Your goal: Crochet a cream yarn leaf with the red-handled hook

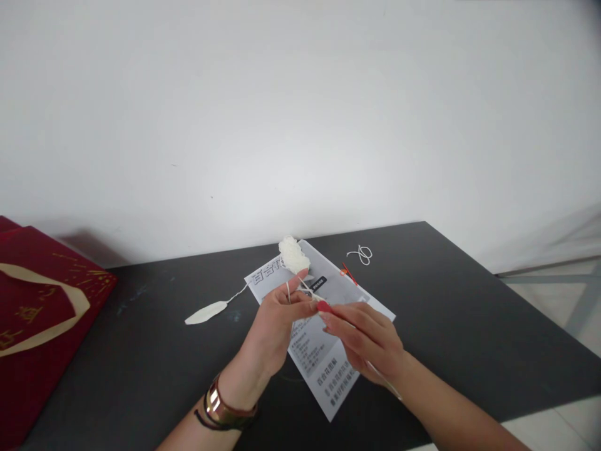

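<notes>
Your left hand & right hand meet over the printed sheet on the dark table. White yarn runs over your left fingers, pinched there, up to the white crochet piece just beyond the fingertips. Right hand grips a hook w/ red handle, tip at the yarn, palm down, forearm coming in from lower right. Left wrist raised, palm toward you, bracelet on it. White leaf piece lies left, apart.

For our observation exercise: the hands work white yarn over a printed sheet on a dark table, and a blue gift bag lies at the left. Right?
Not quite: the head view shows the gift bag is dark red with gold print, not blue. The rest holds.
</notes>
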The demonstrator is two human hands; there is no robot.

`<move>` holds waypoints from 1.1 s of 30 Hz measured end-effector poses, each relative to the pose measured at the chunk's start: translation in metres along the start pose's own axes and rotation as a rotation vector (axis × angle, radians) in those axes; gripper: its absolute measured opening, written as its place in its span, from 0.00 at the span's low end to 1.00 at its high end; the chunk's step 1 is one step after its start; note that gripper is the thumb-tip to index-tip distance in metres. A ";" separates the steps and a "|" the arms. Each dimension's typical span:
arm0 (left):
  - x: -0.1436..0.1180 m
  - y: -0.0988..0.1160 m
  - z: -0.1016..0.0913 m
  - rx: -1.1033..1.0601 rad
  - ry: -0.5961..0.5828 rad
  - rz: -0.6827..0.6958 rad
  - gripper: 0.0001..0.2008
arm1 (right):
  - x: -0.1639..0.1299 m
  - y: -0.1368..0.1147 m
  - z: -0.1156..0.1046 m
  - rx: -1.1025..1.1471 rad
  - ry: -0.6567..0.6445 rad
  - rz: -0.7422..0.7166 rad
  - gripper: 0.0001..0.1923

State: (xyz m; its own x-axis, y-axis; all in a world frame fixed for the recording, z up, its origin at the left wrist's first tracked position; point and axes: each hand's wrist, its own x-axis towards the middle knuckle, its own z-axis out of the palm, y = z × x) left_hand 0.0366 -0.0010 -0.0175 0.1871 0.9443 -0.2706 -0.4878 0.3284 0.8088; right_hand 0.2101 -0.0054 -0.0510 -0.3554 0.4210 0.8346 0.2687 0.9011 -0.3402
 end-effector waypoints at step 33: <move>-0.008 0.038 -0.026 0.224 -0.397 -0.235 0.29 | 0.017 0.006 -0.028 0.877 0.142 0.622 0.06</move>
State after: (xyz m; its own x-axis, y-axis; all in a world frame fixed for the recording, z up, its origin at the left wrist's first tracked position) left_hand -0.0055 0.0047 0.0013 0.6002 0.7513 -0.2745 -0.2069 0.4773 0.8540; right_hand 0.2304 0.0040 -0.0267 -0.2555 0.8650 0.4318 -0.3874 0.3176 -0.8655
